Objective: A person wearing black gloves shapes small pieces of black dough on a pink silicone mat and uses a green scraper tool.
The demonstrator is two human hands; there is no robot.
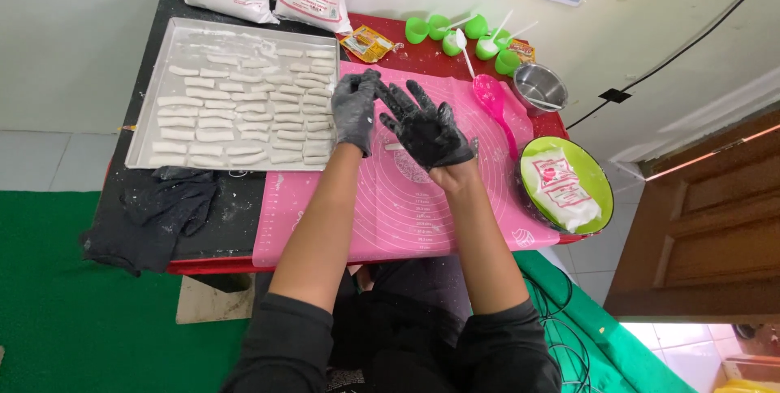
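Head view: left hand [356, 110] and right hand [426, 129], both in black gloves, hover open and empty over the pink mat [390, 214] — fingers spread. Dough sticks [244, 108] lie in rows on the tray [158, 161], left of the mat; best kept apart when handled.

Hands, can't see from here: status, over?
Left hand gloved, fingers at right hand's fingertips. Right palm up, open, empty, above pink mat. Tray of dough strips alongside, nothing blocking.
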